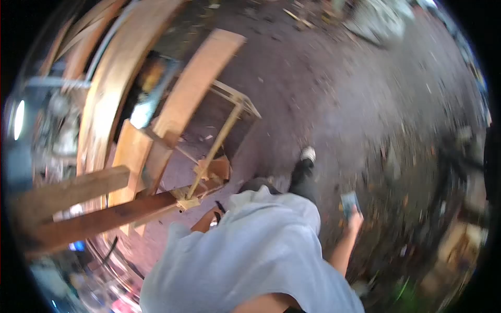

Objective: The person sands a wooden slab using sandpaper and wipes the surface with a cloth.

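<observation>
Held out over the dirt floor, my right hand (355, 221) is closed on a small flat rectangular thing (349, 204). It looks blue-grey with a paler part; blur hides its exact kind. My left hand (213, 215) hangs low beside my body, mostly covered by my light grey shirt (250, 245). Something dark (219, 206) shows at its fingers, but I cannot make out whether it is gripped. Nearest to that hand is the end of a wooden frame (187, 202).
Long boards (201, 78) and a reddish-brown beam (109, 221) stick out on the left. A thin metal-like frame (224, 128) stands beside them. A pale sack (378, 21) lies on the floor at the back. Scattered debris and wood (462, 242) lie on the right.
</observation>
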A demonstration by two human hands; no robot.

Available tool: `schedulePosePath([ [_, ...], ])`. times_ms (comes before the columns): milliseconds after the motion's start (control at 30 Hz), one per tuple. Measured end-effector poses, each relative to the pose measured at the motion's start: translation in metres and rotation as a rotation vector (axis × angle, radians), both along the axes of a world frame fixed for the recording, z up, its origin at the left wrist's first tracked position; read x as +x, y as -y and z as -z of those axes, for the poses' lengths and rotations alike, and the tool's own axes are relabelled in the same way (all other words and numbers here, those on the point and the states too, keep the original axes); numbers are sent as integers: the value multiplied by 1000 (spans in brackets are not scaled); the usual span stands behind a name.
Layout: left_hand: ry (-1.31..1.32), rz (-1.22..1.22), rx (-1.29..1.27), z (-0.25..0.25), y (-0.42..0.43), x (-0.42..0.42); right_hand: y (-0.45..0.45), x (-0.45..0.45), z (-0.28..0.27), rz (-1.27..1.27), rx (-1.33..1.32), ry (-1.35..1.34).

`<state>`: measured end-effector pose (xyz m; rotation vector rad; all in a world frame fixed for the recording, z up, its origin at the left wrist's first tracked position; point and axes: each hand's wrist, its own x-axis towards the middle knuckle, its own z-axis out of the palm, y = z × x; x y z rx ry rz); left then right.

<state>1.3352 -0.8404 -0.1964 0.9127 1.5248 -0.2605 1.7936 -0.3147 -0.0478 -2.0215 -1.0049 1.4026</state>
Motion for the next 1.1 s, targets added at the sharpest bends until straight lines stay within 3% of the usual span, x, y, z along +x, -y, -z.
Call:
schedulePosePath([
  [33, -56, 57, 100, 14, -21, 10, -62, -17, 1, -199, 21, 179],
  [67, -121, 79, 166, 22, -41, 20, -116, -46, -7, -214, -33, 207],
  [133, -481, -294, 541, 17, -89, 44, -213, -129, -39, -403, 105, 98],
  [233, -391, -640, 125, -67, -193, 26, -327, -275, -108, -707, 197, 92],
  [367, -526, -1240, 52, -69, -248, 24, -432, -441, -155, -1088, 364, 51],
  [433, -535, -1368, 51, -70, -277, 15, -454, -509, -173, -1212, 506, -11],
  [567, -581, -1563, 271, -74, -361, -34, -523, -569, -106, -1437, 696, 183],
  [633, -100, -1944, 370, -83, -403, -85, -560, -562, -78, -1467, 620, 256],
  [700, -85, -1973, 498, -115, -457, -145, -619, -522, -20, -1401, 601, 452],
  [767, 9, -2014, 564, -198, -526, -214, -649, -491, -14, -1180, 416, 318],
  [833, 173, -1958, 760, -232, -573, -265, -689, -461, 17, -755, 153, 92],
  [900, 269, -1899, 786, -288, -630, -312, -723, -468, 14, -579, -60, 257],
  [1033, 294, -2068, 954, -309, -748, -394, -756, -605, -7, -616, -63, 240],
  [1100, 303, -2017, 1049, -276, -794, -434, -782, -709, 10, -644, -8, -45],
])
